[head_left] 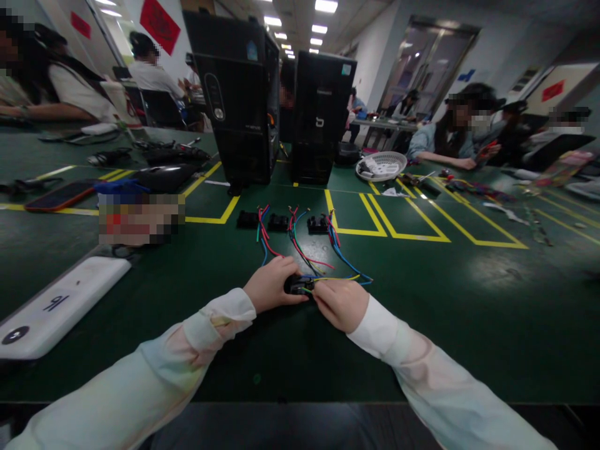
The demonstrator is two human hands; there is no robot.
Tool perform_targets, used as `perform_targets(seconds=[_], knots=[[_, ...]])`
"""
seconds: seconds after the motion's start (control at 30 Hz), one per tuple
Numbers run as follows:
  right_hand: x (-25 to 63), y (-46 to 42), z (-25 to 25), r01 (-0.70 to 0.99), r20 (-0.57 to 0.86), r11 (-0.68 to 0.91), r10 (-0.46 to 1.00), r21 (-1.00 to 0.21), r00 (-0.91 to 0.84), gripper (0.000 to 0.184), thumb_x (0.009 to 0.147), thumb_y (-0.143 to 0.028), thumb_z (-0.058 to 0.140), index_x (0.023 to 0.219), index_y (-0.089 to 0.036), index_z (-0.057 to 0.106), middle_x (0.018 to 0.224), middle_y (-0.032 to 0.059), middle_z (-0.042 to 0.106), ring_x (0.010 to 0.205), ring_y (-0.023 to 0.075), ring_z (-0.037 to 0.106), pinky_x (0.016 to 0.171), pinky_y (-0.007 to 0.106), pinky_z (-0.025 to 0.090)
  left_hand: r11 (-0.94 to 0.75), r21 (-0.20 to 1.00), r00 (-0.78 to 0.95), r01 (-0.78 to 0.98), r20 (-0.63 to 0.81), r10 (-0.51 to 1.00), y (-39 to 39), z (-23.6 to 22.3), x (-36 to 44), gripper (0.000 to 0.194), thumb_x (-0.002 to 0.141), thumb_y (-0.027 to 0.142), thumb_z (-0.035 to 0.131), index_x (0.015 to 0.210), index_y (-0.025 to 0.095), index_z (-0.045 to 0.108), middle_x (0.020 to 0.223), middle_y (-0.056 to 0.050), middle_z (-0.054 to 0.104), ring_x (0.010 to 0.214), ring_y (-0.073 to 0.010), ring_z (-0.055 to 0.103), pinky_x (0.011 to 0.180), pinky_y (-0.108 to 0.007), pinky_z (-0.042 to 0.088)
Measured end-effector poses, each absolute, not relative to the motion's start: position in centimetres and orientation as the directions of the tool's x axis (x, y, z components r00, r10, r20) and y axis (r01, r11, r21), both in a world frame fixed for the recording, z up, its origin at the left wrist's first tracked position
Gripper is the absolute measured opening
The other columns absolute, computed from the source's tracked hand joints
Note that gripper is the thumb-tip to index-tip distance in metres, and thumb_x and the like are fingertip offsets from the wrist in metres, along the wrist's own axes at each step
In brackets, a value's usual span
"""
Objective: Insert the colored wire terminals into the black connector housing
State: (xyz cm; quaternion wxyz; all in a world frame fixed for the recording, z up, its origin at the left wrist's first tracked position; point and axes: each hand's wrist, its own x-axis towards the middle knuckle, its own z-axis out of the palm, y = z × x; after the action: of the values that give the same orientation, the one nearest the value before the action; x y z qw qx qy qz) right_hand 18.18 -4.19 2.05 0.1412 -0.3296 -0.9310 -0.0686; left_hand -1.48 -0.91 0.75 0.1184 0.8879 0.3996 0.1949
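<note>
My left hand [274,284] is closed around a small black plastic part [295,284] above the green table [281,362]. My right hand [341,303] pinches at the part's right side, where thin wires [344,277], yellow and blue among them, come out. Its fingertips hide just what they grip, most likely a wire end. Beyond my hands stand three similar black parts in a row: a left one [247,219], a middle one [279,222] and a right one [317,224]. Red, blue and green wires trail from them towards me.
Two black computer towers, one left [234,100] and one right [323,112], rise behind the row. A white basket [382,166] sits to the right. On the left lie a white device [70,300], a phone [63,195] and cables. Other people sit around the room.
</note>
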Motion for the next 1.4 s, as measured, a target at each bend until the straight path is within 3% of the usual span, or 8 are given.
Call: perform_targets(seconds=[0.13, 0.43, 0.7, 1.03, 1.13, 1.4], knots=[[18.32, -3.99, 1.69, 0.626, 0.289, 0.78, 0.604, -0.023, -0.743, 0.009, 0.083, -0.019, 0.039, 0.078, -0.018, 0.047, 0.07, 0.001, 0.056, 0.061, 0.0117, 0.049, 0.055, 0.024, 0.026, -0.645, 0.346, 0.595, 0.681, 0.251, 0.763, -0.88, 0.79, -1.41, 0.035, 0.067, 0.05, 0.059, 0.079, 0.019, 0.049, 0.086, -0.002, 0.049, 0.082, -0.0189, 0.045, 0.067, -0.028, 0.039], [18.36, -3.87, 1.87, 0.716, 0.362, 0.698, 0.664, 0.013, -0.654, 0.018, 0.088, -0.022, 0.033, 0.08, -0.018, 0.049, 0.072, 0.0017, 0.055, 0.062, 0.0113, 0.049, 0.056, 0.024, 0.027, -0.682, 0.363, 0.643, 0.635, 0.242, 0.727, -0.64, 0.98, -1.42, 0.034, 0.067, 0.049, 0.06, 0.08, 0.019, 0.049, 0.085, -0.002, 0.049, 0.082, -0.0179, 0.044, 0.069, -0.028, 0.039], [18.59, -3.75, 1.85, 0.588, 0.327, 0.807, 0.569, -0.048, -0.754, 0.011, 0.084, -0.018, 0.037, 0.08, -0.017, 0.047, 0.073, 0.0016, 0.056, 0.065, 0.0116, 0.048, 0.058, 0.024, 0.028, -0.634, 0.367, 0.586, 0.681, 0.246, 0.772, -0.89, 0.82, -1.31, 0.034, 0.065, 0.047, 0.061, 0.078, 0.019, 0.048, 0.084, -0.001, 0.049, 0.081, -0.0176, 0.045, 0.065, -0.027, 0.038], [18.24, -3.44, 2.25, 0.724, 0.443, 0.669, 0.604, 0.169, -0.662, 0.018, 0.087, -0.022, 0.038, 0.075, -0.018, 0.051, 0.072, 0.002, 0.055, 0.072, 0.0153, 0.041, 0.064, 0.031, 0.021, -0.685, 0.354, 0.649, 0.637, 0.233, 0.724, -0.68, 0.99, -1.39, 0.035, 0.067, 0.049, 0.06, 0.081, 0.019, 0.048, 0.085, -0.002, 0.049, 0.082, -0.018, 0.044, 0.069, -0.028, 0.039], [18.16, -3.39, 2.36, 0.743, 0.44, 0.645, 0.624, 0.176, -0.646, 0.017, 0.086, -0.021, 0.039, 0.075, -0.018, 0.051, 0.073, 0.0026, 0.054, 0.073, 0.0157, 0.039, 0.065, 0.031, 0.021, -0.684, 0.352, 0.649, 0.639, 0.231, 0.725, -0.71, 1.09, -1.36, 0.035, 0.067, 0.049, 0.06, 0.081, 0.019, 0.048, 0.085, -0.001, 0.049, 0.082, -0.018, 0.044, 0.068, -0.028, 0.039], [18.38, -3.75, 2.27, 0.621, 0.313, 0.775, 0.564, 0.121, -0.764, 0.011, 0.081, -0.02, 0.041, 0.073, -0.016, 0.049, 0.069, 0.0034, 0.054, 0.07, 0.0158, 0.04, 0.064, 0.03, 0.023, -0.621, 0.342, 0.572, 0.705, 0.244, 0.784, -1.17, 1.07, -0.78, 0.032, 0.067, 0.047, 0.059, 0.077, 0.02, 0.047, 0.082, 0.0, 0.049, 0.079, -0.0173, 0.045, 0.063, -0.027, 0.038]])
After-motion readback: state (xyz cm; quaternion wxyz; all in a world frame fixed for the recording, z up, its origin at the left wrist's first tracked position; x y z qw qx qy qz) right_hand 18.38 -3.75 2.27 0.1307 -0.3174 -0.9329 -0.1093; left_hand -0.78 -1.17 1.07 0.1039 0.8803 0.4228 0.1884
